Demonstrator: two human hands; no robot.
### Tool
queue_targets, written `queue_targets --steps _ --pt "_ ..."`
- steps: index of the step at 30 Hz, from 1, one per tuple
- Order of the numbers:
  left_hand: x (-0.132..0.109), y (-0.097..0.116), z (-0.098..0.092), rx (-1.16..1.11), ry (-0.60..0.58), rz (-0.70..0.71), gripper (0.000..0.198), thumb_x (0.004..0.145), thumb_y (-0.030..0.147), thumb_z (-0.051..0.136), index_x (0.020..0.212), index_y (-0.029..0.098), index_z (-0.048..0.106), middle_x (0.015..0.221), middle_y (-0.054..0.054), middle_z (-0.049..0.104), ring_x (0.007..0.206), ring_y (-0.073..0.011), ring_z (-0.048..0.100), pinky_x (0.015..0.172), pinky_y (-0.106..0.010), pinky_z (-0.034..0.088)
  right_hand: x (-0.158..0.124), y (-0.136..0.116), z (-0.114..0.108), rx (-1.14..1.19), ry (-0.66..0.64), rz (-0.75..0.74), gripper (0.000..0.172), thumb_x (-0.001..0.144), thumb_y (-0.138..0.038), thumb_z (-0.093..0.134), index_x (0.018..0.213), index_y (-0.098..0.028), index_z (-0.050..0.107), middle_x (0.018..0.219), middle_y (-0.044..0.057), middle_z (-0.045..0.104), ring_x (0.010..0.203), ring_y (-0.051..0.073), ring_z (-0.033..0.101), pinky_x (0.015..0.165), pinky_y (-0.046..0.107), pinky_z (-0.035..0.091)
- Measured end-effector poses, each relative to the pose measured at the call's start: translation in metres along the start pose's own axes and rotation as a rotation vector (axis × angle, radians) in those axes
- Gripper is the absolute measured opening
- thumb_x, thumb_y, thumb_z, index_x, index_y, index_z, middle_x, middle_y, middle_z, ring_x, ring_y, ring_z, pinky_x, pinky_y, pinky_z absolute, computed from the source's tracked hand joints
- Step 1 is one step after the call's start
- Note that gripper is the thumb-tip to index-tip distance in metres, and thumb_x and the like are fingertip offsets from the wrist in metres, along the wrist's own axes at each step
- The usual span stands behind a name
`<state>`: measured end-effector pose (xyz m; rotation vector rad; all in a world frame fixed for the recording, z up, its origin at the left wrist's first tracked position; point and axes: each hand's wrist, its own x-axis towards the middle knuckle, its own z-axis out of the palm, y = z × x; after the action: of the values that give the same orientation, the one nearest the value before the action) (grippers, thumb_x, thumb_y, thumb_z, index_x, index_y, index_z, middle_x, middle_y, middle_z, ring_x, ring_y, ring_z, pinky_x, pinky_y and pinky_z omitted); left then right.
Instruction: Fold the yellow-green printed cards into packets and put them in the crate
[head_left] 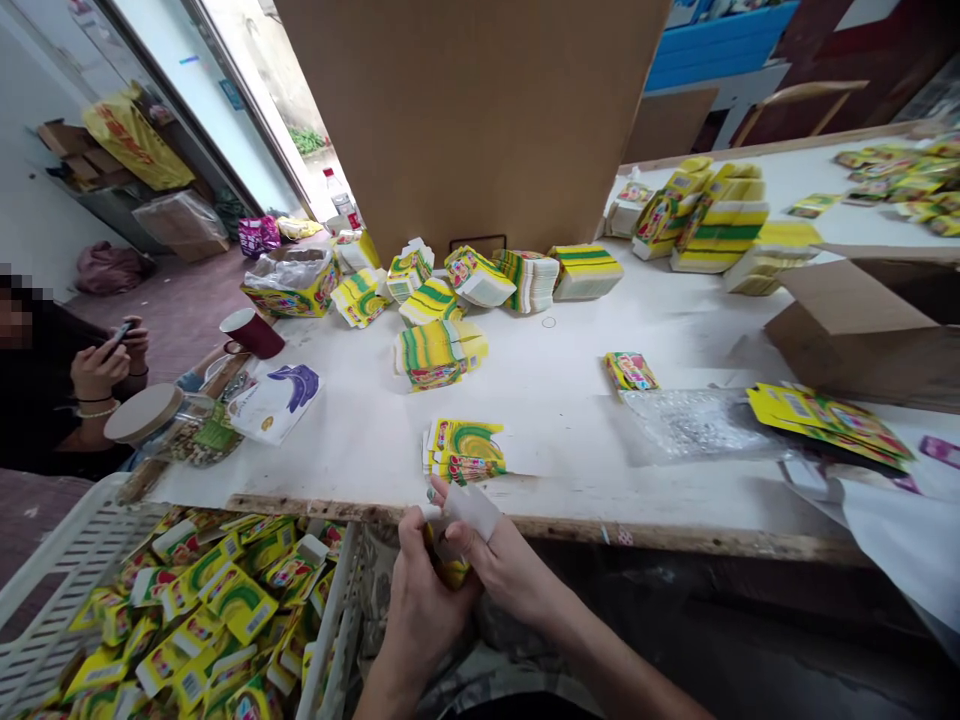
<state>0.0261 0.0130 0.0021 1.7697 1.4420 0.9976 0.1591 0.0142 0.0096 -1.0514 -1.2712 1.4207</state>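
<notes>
A small yellow carton [453, 574] with a white inner flap is between my two hands, just in front of the table's edge. My left hand [420, 595] is wrapped round its body from the left and below. From the right, my right hand [501, 562] closes on the upper part, its thumb by the raised white flap [474, 512]. My fingers hide most of the carton. On the table directly beyond lies a small fanned stack of flat yellow-green cartons [465, 450]. Below left, a white plastic basket [341, 610] holds many folded cartons, some with flaps standing open.
Bundles of flat cartons [439, 352] line the table [547, 400] toward a tall cardboard box [480, 120]. A lidded jar [187, 430] and maroon mug [255, 333] stand left. Bubble wrap [697, 425] and an open cardboard box [855, 330] lie right. A person [45, 390] holds a phone at far left.
</notes>
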Motion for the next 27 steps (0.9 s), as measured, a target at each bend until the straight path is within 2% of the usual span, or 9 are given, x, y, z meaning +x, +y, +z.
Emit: queue_targets --steps 3,6,11,14,16,19,22,25,27 --pt "0.004 0.004 -0.002 -0.025 -0.121 -0.016 0.037 0.070 0.021 0.068 0.100 0.022 0.048 0.085 -0.002 0.064 0.073 -0.0205 0.062 0.065 -0.031 0.049 -0.006 -0.006 0.001 -0.166 -0.012 -0.029 0.061 0.094 -0.037 0.049 0.148 -0.015 0.032 0.144 0.014 0.049 0.132 0.025 0.046 0.112 0.044 0.035" --pt "0.005 0.003 0.001 -0.104 -0.138 -0.030 0.028 0.074 0.018 0.064 0.099 0.021 0.052 0.093 -0.006 0.065 0.083 -0.0224 0.063 0.074 -0.033 0.050 -0.013 -0.011 0.004 -0.375 -0.045 -0.105 0.068 0.091 -0.025 0.052 0.151 -0.014 0.021 0.153 0.016 0.033 0.141 0.026 0.033 0.115 0.044 0.031" --pt "-0.003 -0.008 0.002 -0.158 0.048 -0.062 0.063 0.060 0.021 0.080 0.116 0.019 0.050 0.117 -0.016 0.060 0.105 -0.0307 0.060 0.091 -0.043 0.046 -0.016 -0.006 -0.002 -0.489 -0.030 -0.192 0.061 0.088 -0.005 0.037 0.148 -0.017 0.033 0.153 0.014 0.034 0.142 0.024 0.032 0.114 0.045 0.032" --pt "-0.006 -0.012 -0.010 0.064 -0.028 -0.047 0.058 0.062 0.031 0.080 0.113 0.019 0.053 0.109 -0.014 0.063 0.099 -0.0311 0.061 0.086 -0.045 0.048 -0.017 0.000 -0.011 -0.478 0.086 -0.218 0.060 0.093 -0.011 0.039 0.150 -0.022 0.026 0.153 0.011 0.036 0.142 0.022 0.030 0.115 0.046 0.030" --pt "-0.005 -0.011 -0.019 0.135 -0.087 -0.025 0.051 0.064 0.036 0.078 0.108 0.019 0.056 0.099 -0.011 0.066 0.089 -0.0291 0.063 0.077 -0.042 0.051 -0.017 0.001 -0.015 -0.521 0.001 -0.237 0.065 0.094 -0.021 0.048 0.152 -0.021 0.019 0.157 0.013 0.024 0.145 0.025 0.022 0.116 0.047 0.027" --pt "0.001 -0.008 -0.030 0.130 -0.112 -0.005 0.053 0.062 0.038 0.080 0.107 0.020 0.059 0.097 -0.009 0.069 0.086 -0.0283 0.065 0.075 -0.039 0.052 -0.018 -0.003 -0.018 -0.614 -0.153 -0.240 0.061 0.090 -0.024 0.056 0.147 -0.018 0.035 0.159 0.017 0.015 0.145 0.031 0.020 0.115 0.046 0.029" --pt "0.007 -0.004 -0.038 0.122 -0.180 -0.024 0.055 0.059 0.038 0.082 0.107 0.020 0.061 0.098 -0.009 0.070 0.086 -0.0281 0.066 0.076 -0.037 0.052 -0.015 -0.016 -0.028 -0.635 -0.203 -0.191 0.033 0.092 -0.022 0.052 0.123 -0.019 0.062 0.151 0.017 0.035 0.138 0.029 0.037 0.109 0.042 0.038" --pt "0.013 -0.001 -0.042 0.139 -0.274 0.022 0.053 0.061 0.038 0.081 0.108 0.020 0.061 0.101 -0.008 0.069 0.089 -0.0276 0.066 0.079 -0.036 0.052 -0.012 -0.028 -0.039 -0.578 -0.291 -0.169 0.022 0.090 -0.027 0.059 0.107 -0.023 0.070 0.140 0.013 0.050 0.131 0.024 0.047 0.107 0.039 0.040" --pt "0.015 -0.002 -0.041 0.182 -0.244 0.079 0.053 0.063 0.038 0.079 0.109 0.020 0.061 0.102 -0.010 0.069 0.091 -0.0283 0.065 0.080 -0.038 0.051 -0.011 -0.029 -0.039 -0.526 -0.269 -0.155 0.027 0.085 -0.025 0.064 0.112 -0.023 0.068 0.143 0.012 0.046 0.135 0.024 0.042 0.111 0.040 0.035"
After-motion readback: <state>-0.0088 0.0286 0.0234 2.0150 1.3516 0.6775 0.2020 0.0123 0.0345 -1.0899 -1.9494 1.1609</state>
